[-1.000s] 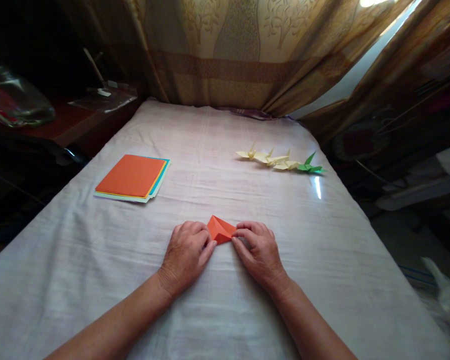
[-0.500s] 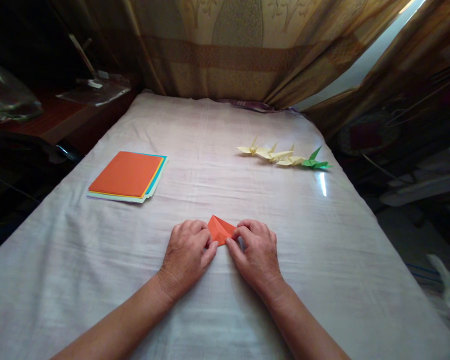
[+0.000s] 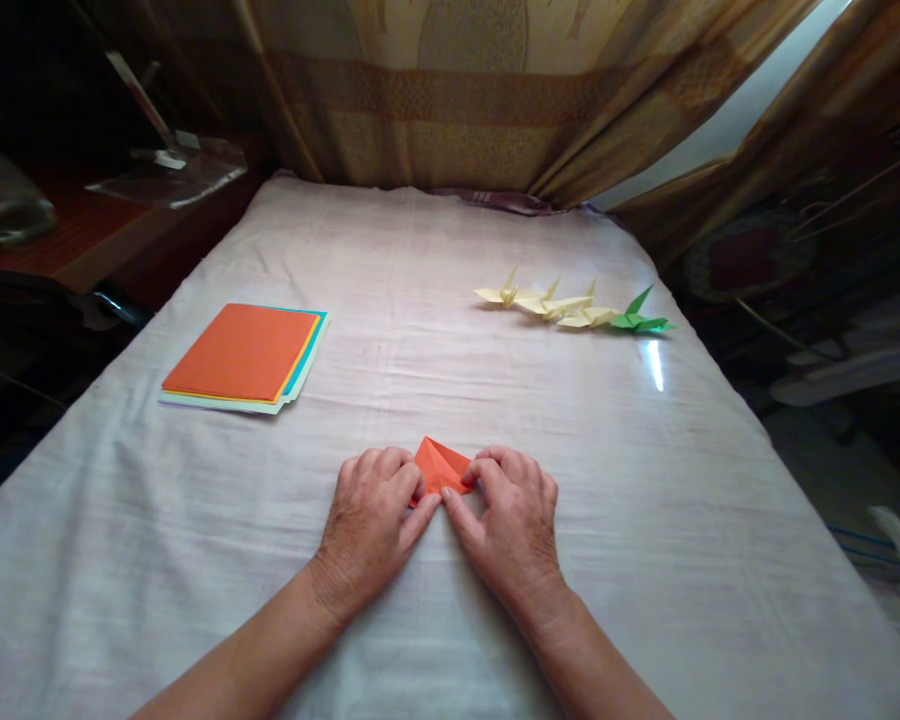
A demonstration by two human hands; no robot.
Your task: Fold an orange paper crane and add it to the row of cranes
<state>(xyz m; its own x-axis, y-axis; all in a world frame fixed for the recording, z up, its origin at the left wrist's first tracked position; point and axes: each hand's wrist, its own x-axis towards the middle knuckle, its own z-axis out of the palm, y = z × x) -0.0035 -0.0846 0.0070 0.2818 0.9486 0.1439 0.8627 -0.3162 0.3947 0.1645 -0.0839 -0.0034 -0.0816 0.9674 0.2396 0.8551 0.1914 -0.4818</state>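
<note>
**Orange paper (image 3: 441, 470) held part-folded**

In the head view, the orange paper is held at the near middle of the pale cloth (image 3: 420, 390). Its left side is gripped between thumb and fingers by the left hand (image 3: 367, 505); its right side is pinched by the right hand (image 3: 511, 512), the thumb tips almost meeting at the near edge. Creases and angled facets are shown, so several folds are judged done; flattening seems to be left. The exact fold cannot be told, being partly covered. At far right, three pale yellow birds (image 3: 551, 305) and a green bird (image 3: 636, 321) are lined up, apparently finished. At left, a stack of square sheets (image 3: 241, 350) is touched by neither hand.
</note>
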